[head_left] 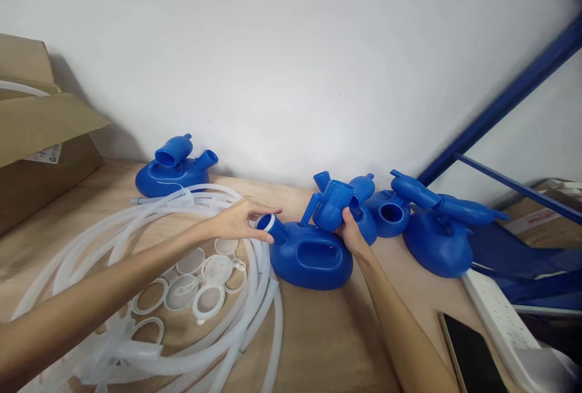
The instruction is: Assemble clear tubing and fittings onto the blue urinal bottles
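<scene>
A blue plastic urinal bottle [313, 268] with a loop handle lies on the wooden table in front of me, its angled neck pointing up and left. My left hand [243, 220] has thumb and fingers around the neck's mouth, where a white ring [270, 223] sits at the rim. Behind the bottle's right end, my right hand [353, 232] grips a blue cup-shaped adapter [334, 211], open end upward; its fingers are mostly hidden. White plastic lids and rings [211, 287] lie below my left forearm.
Coiled translucent hoses [68, 265] spread across the left side. Another blue bottle [170, 178] with an adapter stands by the wall; more bottles [436, 241] are at right. A carton [50, 174], phone [473, 350], power strip [495, 314] and blue metal frame [500, 102] border the area.
</scene>
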The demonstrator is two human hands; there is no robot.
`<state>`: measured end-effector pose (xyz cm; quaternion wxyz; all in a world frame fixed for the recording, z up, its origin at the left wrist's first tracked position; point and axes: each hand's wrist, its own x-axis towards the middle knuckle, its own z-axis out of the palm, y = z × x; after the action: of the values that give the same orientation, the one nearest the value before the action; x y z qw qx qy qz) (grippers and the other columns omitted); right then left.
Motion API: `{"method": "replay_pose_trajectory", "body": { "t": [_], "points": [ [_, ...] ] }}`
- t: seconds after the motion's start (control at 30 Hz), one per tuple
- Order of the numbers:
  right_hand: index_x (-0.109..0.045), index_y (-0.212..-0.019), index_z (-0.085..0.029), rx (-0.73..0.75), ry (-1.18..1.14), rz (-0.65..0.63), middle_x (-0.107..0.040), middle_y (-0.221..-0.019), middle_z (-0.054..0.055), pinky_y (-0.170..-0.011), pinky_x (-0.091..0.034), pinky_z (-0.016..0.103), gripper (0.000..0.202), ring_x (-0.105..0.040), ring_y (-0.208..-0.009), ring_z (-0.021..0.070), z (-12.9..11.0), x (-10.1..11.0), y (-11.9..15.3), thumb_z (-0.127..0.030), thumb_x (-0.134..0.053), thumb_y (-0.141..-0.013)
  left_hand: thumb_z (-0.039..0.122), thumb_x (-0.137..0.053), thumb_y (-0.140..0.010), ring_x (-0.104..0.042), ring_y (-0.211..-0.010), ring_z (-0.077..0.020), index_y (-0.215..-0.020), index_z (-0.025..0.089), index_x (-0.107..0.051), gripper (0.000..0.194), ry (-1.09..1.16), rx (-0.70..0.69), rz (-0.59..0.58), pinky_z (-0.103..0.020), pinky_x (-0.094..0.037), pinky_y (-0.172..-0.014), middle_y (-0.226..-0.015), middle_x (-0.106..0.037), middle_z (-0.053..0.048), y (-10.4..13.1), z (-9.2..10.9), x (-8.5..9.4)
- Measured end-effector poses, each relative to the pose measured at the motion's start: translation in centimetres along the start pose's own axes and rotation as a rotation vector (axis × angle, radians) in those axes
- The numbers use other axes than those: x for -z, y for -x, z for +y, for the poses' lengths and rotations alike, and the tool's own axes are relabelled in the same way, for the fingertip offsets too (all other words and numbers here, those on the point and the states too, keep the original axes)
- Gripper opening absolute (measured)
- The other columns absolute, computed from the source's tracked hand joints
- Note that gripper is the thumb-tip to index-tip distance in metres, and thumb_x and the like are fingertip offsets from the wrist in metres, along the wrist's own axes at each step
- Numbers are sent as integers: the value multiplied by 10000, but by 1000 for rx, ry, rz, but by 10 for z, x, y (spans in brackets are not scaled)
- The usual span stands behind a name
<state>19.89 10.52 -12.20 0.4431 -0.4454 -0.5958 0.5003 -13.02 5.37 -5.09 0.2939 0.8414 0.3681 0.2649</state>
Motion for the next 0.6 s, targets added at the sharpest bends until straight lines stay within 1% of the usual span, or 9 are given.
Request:
{"method": "replay_pose_trajectory", "body": {
  "t": [0.03, 0.1, 0.17, 0.23, 0.3, 0.37, 0.43, 0.53, 0.6],
  "points": [
    [-665, -1295, -227, -10, -13, -7, -782, -941, 103, -783, -640, 477, 952, -743, -935, 333, -2, -1, 0, -995, -399, -799, 476, -840, -812, -755, -1028, -270, -1266, 168, -742, 558, -26, -31, 26, -318, -593, -837, -1142, -807, -108, 0, 0, -4],
    [-668, -1297, -231, -25, -34, -24, -787, -967, 106, -797, -639, 486, 938, -741, -973, 343, -5, -2, 1, -987, -435, -793, 401, -797, -842, -758, -917, -235, -1150, 177, -742, 385, -93, -112, 74, -306, -585, -824, -1021, -807, -69, 1, 1, -15],
    [-672, -1296, -243, -34, -51, -40, -789, -988, 103, -802, -638, 485, 912, -738, -994, 344, -9, -3, 3, -975, -469, -791, 301, -719, -866, -749, -869, -214, -1075, 184, -704, 240, -131, -192, 101, -309, -581, -835, -993, -791, -57, 1, 3, -29],
    [-674, -1297, -253, -39, -64, -53, -787, -1002, 98, -805, -636, 479, 886, -735, -1002, 339, -11, -5, 5, -961, -488, -797, 253, -646, -880, -744, -923, -232, -1101, 182, -649, 233, -138, -253, 123, -333, -583, -860, -1045, -771, -88, 1, 2, -42],
    [-672, -1301, -259, -42, -71, -61, -784, -1004, 94, -804, -635, 470, 867, -733, -997, 331, -12, -6, 6, -948, -502, -804, 261, -594, -905, -731, -982, -262, -1160, 174, -589, 269, -151, -319, 157, -366, -587, -862, -1086, -741, -132, 0, -1, -51],
    [-664, -1315, -264, -43, -72, -63, -781, -1004, 87, -802, -633, 460, 850, -732, -989, 321, -14, -7, 8, -934, -511, -814, 272, -565, -924, -720, -986, -280, -1171, 176, -541, 266, -166, -388, 179, -391, -591, -842, -1084, -716, -156, -1, -6, -55],
    [-654, -1325, -267, -39, -65, -62, -778, -1003, 79, -795, -632, 449, 840, -732, -975, 312, -15, -8, 10, -924, -516, -821, 267, -567, -918, -717, -1000, -287, -1142, 189, -518, 242, -180, -458, 179, -408, -596, -850, -1098, -707, -166, -3, -11, -56],
    [-650, -1318, -261, -23, -41, -64, -774, -991, 71, -768, -633, 435, 836, -734, -942, 302, -19, -10, 10, -921, -523, -821, 275, -593, -881, -714, -1035, -294, -1083, 211, -519, 224, -205, -547, 140, -421, -605, -873, -1125, -708, -170, -7, -17, -54],
    [-651, -1311, -257, -7, -16, -67, -770, -976, 69, -743, -631, 428, 828, -733, -913, 298, -22, -12, 10, -914, -535, -822, 299, -605, -860, -715, -1016, -294, -1020, 227, -536, 189, -225, -588, 91, -418, -609, -856, -1084, -717, -157, -11, -19, -54]
  ]
}}
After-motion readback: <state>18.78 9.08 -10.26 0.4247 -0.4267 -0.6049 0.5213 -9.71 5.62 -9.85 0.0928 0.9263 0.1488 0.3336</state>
